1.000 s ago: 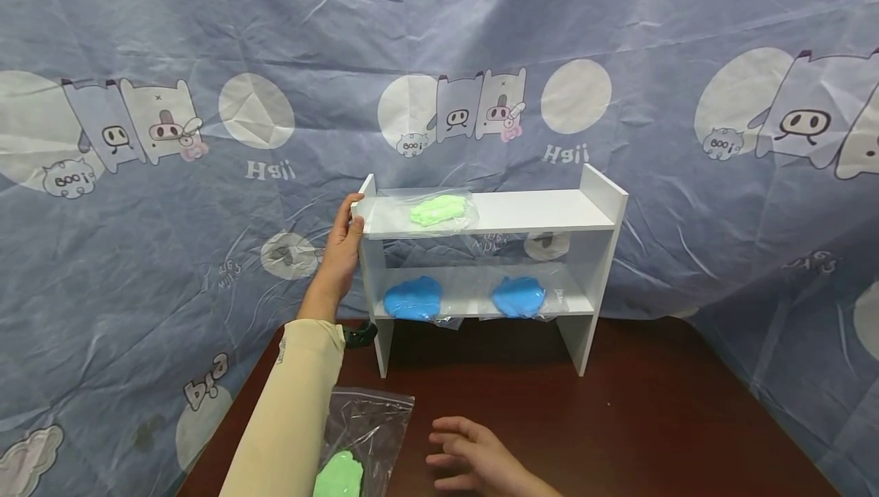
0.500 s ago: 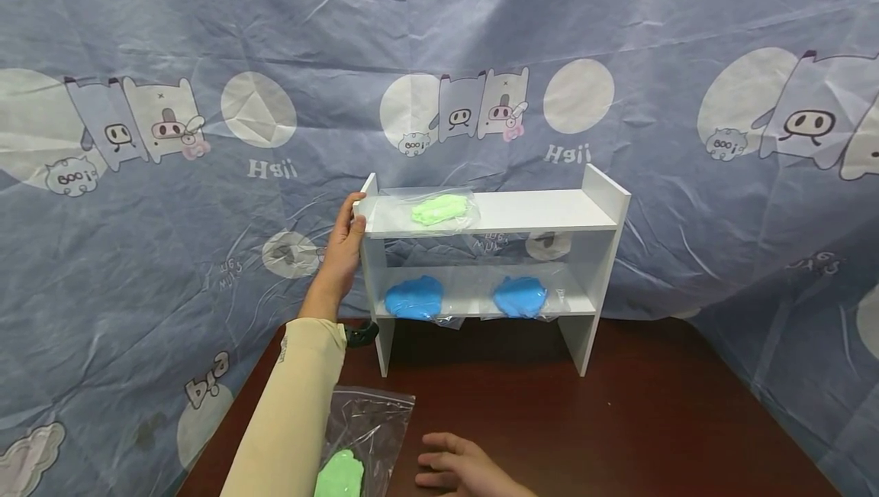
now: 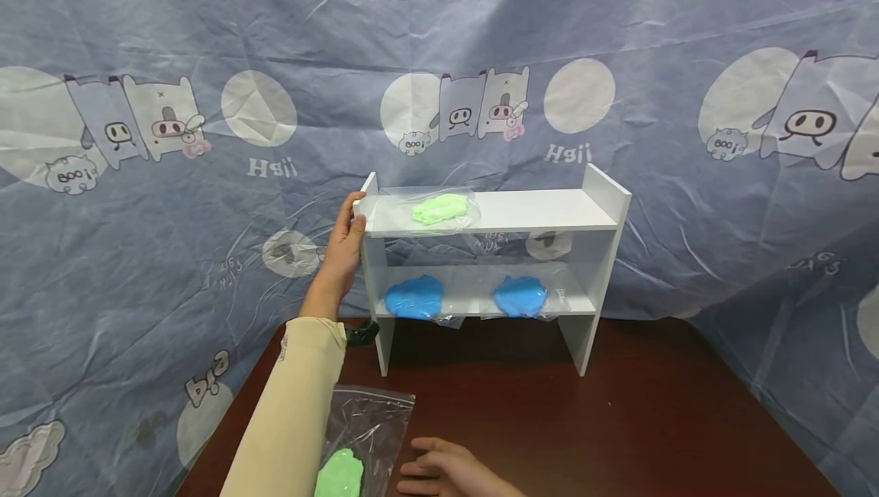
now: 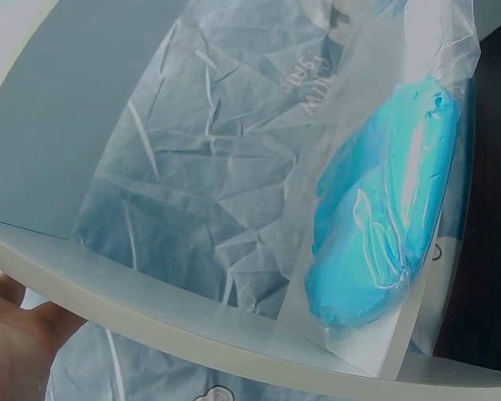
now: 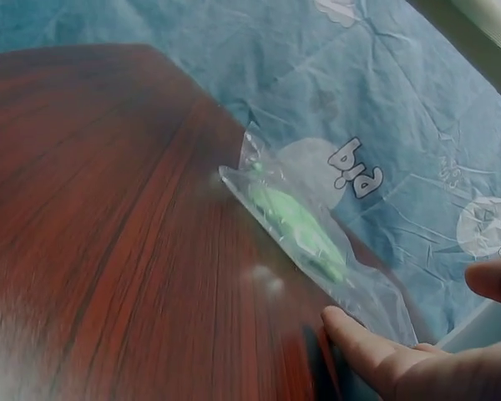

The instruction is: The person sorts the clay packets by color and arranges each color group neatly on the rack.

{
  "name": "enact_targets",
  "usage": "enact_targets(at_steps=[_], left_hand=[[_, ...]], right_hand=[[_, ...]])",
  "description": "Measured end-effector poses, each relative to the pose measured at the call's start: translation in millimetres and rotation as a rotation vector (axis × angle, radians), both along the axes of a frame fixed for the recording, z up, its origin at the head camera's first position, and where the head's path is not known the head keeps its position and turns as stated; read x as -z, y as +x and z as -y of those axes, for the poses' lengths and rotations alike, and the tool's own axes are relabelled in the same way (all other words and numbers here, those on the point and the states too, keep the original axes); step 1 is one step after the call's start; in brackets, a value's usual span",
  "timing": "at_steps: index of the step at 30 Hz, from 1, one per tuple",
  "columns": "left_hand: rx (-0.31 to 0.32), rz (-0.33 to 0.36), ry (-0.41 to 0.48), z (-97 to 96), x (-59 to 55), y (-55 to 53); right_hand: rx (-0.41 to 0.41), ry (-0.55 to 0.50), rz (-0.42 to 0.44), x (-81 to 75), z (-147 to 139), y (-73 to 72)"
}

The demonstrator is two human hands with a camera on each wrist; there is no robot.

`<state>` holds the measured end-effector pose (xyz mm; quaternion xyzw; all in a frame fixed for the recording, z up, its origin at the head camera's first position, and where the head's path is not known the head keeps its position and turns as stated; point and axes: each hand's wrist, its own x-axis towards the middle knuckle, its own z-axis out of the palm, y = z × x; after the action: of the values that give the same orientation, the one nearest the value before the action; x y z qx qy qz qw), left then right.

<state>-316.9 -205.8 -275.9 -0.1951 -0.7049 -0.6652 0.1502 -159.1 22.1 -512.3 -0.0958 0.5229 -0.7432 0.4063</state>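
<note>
My left hand (image 3: pixel 341 249) grips the left side panel of a white two-tier shelf (image 3: pixel 549 209) near its top, seen from outside the panel in the left wrist view. On the top tier lies a clear bag with a light green clay-like lump (image 3: pixel 439 209). Two bags with blue lumps (image 3: pixel 414 298) (image 3: pixel 519 296) lie on the lower tier; the left one (image 4: pixel 384 209) fills the left wrist view. My right hand (image 3: pixel 453 470) is over the table front with fingers spread, close to a zip bag (image 3: pixel 374 428) holding another green lump (image 5: pixel 296 225). It holds nothing.
The shelf stands at the back of a dark reddish-brown table (image 3: pixel 618 421). Behind and beside it hangs a blue cartoon-print cloth (image 3: pixel 481 24). My left sleeve (image 3: pixel 288 405) passes over the table's left part and overlaps the zip bag in the head view.
My right hand has moved left and slightly down toward the zip bag on the table. The left hand keeps its place on the shelf panel.
</note>
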Motion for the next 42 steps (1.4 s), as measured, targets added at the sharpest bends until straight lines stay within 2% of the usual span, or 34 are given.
enact_targets(at_steps=[3,8,11,18,31,39,42], left_hand=[[-0.004,0.003,0.001,0.7,-0.3,0.2],[-0.005,-0.002,0.007,0.7,-0.6,0.2],[-0.003,-0.004,0.007,0.4,-0.4,-0.1],[0.004,-0.001,0.006,1.0,0.1,-0.9],[0.003,-0.015,0.02,1.3,1.1,-1.8],[-0.009,0.004,0.0,1.4,1.9,-2.7],[-0.004,0.003,0.008,1.5,1.4,-2.6]], right_hand=[[-0.007,-0.051,0.029,0.9,4,1.4],[-0.033,-0.075,0.085,0.9,9,0.6],[-0.019,-0.092,0.1,3.3,12,0.1],[0.023,-0.056,0.119,7.0,18,-0.7],[0.011,-0.041,0.019,11.8,33,-3.5],[0.004,0.038,-0.057,12.8,42,-1.5],[0.037,0.083,-0.077,10.8,43,-0.8]])
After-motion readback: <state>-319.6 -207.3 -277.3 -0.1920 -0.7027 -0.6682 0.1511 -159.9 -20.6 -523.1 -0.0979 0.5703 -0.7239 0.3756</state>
